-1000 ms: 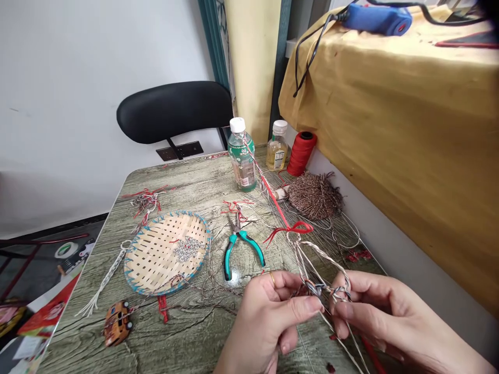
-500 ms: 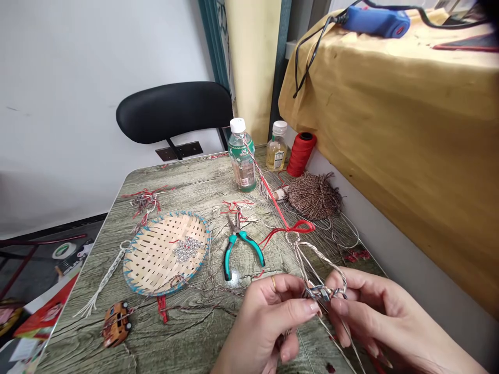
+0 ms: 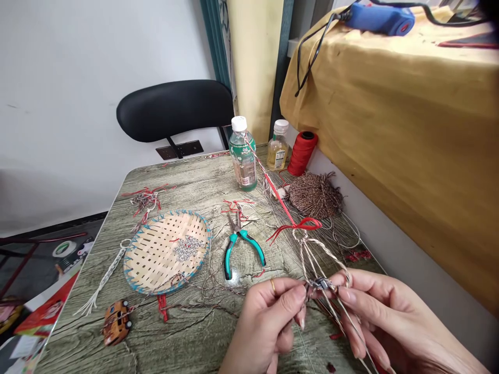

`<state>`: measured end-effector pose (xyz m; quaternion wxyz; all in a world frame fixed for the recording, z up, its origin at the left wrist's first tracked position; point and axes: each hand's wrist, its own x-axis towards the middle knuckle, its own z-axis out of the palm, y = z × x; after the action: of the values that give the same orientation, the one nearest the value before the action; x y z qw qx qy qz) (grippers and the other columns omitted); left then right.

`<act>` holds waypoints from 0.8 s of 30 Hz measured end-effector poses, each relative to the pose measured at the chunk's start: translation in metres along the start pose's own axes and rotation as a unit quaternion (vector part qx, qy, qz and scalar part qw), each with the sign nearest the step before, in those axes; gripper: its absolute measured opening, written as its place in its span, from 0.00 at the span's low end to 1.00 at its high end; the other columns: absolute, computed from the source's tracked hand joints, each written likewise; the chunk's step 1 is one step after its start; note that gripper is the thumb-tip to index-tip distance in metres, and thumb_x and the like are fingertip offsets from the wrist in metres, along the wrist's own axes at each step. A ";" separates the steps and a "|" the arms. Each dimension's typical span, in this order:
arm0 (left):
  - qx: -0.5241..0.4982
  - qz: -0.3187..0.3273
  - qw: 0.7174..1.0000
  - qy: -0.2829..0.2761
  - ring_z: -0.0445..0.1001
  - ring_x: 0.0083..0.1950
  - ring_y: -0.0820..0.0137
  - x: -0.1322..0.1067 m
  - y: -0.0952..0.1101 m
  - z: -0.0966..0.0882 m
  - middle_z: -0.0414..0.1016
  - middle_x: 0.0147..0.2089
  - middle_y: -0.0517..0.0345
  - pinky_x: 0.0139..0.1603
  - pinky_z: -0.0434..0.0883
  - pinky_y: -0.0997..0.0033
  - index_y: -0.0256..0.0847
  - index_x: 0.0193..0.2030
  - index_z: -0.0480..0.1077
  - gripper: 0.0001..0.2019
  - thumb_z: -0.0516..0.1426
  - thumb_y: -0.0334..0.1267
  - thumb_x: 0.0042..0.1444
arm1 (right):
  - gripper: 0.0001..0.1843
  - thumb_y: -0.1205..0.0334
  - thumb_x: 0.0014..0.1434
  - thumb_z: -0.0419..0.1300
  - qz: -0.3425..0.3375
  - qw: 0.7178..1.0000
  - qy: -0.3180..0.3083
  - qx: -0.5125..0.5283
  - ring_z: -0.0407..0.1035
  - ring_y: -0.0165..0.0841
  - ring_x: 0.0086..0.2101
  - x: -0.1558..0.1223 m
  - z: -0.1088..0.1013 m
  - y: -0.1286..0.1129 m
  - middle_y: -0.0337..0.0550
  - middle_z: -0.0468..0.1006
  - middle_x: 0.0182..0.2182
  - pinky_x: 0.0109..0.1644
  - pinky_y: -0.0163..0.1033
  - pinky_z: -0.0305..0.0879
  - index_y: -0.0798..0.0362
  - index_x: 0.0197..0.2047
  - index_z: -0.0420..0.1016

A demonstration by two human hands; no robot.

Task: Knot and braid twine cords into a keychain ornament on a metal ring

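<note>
My left hand and my right hand meet low in the picture, both pinched on a knot of twisted brown-and-white cord. The cord strands run up to a red string bow. From there a taut red string climbs to a green-labelled plastic bottle. A ring sits on one finger of my left hand. Loose cord ends trail down past my right fingers.
On the wood-grain table lie teal-handled pliers, a woven tray holding small metal rings, a ball of brown cord, a red thread spool, a small oil bottle and a brown toy car. A black chair stands behind.
Both hands have shifted slightly right and closer together on the knot. The red bow and cord strands have moved a little to the right.
</note>
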<state>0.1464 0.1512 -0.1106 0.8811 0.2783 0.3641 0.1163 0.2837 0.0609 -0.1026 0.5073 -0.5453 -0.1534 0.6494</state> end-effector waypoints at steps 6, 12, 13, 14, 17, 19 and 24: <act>0.036 0.006 0.999 0.017 0.43 0.13 0.88 0.000 -0.001 -0.005 0.57 0.15 0.68 0.13 0.36 0.79 0.32 0.26 0.70 0.15 0.63 0.44 0.41 | 0.14 0.53 0.53 0.60 0.015 1.000 0.004 -0.005 0.51 0.17 0.12 -0.003 -0.001 -0.007 0.37 0.74 0.16 0.14 0.23 0.43 0.56 0.25 0.69; 0.059 0.031 0.997 0.032 0.44 0.14 0.86 0.001 -0.001 -0.016 0.57 0.16 0.68 0.14 0.38 0.79 0.33 0.26 0.71 0.14 0.63 0.45 0.41 | 0.15 0.52 0.51 0.61 0.007 0.999 0.015 -0.034 0.53 0.18 0.13 -0.005 -0.009 -0.008 0.36 0.72 0.16 0.14 0.24 0.49 0.54 0.22 0.70; 0.064 0.036 0.997 0.039 0.45 0.14 0.86 0.001 -0.001 -0.017 0.58 0.17 0.67 0.14 0.38 0.79 0.34 0.27 0.72 0.14 0.63 0.45 0.41 | 0.15 0.52 0.51 0.61 0.002 0.998 0.016 -0.055 0.55 0.19 0.14 -0.005 -0.010 -0.009 0.36 0.73 0.16 0.15 0.24 0.51 0.54 0.22 0.71; 0.067 0.040 0.996 0.046 0.45 0.14 0.86 0.001 -0.001 -0.018 0.61 0.18 0.66 0.14 0.39 0.79 0.34 0.27 0.72 0.15 0.63 0.46 0.41 | 0.15 0.52 0.51 0.61 -0.004 0.997 0.019 -0.079 0.57 0.20 0.15 -0.005 -0.012 -0.011 0.37 0.73 0.17 0.17 0.25 0.53 0.54 0.23 0.71; 0.088 0.044 0.993 0.064 0.46 0.14 0.86 0.003 -0.003 -0.021 0.66 0.21 0.62 0.15 0.41 0.79 0.34 0.26 0.71 0.15 0.62 0.47 0.41 | 0.15 0.51 0.51 0.60 -0.023 0.989 0.037 -0.138 0.59 0.22 0.18 -0.004 -0.014 -0.016 0.37 0.72 0.17 0.20 0.26 0.56 0.54 0.23 0.71; 0.117 0.059 0.989 0.073 0.49 0.16 0.84 0.004 -0.005 -0.022 0.66 0.20 0.62 0.16 0.44 0.78 0.34 0.26 0.72 0.16 0.62 0.48 0.41 | 0.16 0.49 0.51 0.60 -0.024 0.984 0.048 -0.172 0.56 0.22 0.16 -0.003 -0.015 -0.019 0.35 0.69 0.14 0.18 0.27 0.52 0.53 0.23 0.71; 0.153 0.107 0.979 0.078 0.56 0.20 0.79 0.006 -0.008 -0.024 0.70 0.21 0.58 0.23 0.53 0.77 0.34 0.24 0.74 0.15 0.62 0.47 0.41 | 0.22 0.40 0.47 0.58 -0.050 0.960 0.105 -0.253 0.57 0.26 0.14 -0.001 -0.019 -0.019 0.35 0.66 0.12 0.15 0.30 0.54 0.52 0.28 0.75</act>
<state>0.1332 0.1566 -0.1327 0.7796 0.4369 0.4135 0.1743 0.3092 0.0619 -0.0946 0.3977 -0.7130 -0.2859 0.5018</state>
